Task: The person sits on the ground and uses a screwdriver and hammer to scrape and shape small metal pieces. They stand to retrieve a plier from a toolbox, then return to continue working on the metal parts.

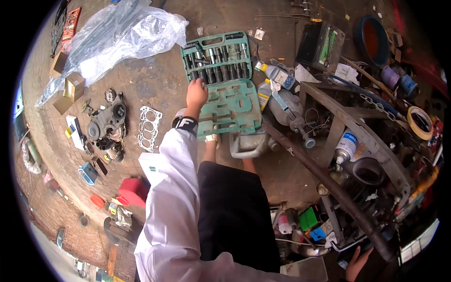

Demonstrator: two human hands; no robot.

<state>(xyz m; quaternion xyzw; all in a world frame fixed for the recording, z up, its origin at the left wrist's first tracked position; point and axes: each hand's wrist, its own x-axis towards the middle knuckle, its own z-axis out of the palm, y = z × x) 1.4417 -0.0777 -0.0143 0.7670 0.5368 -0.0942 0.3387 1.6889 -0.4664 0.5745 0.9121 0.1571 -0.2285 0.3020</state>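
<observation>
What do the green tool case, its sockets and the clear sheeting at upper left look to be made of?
Green tool case: probably hard plastic, matte and grimy, with moulded recesses.
Sockets: likely steel; most dark and dull, a few bright like chrome plating.
Clear sheeting: thin plastic, probably bubble wrap, glossy and see-through with crinkled folds.

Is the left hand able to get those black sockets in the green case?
Probably yes: the left hand is right by the black sockets, and the green case lies open, leaving them uncovered.
</observation>
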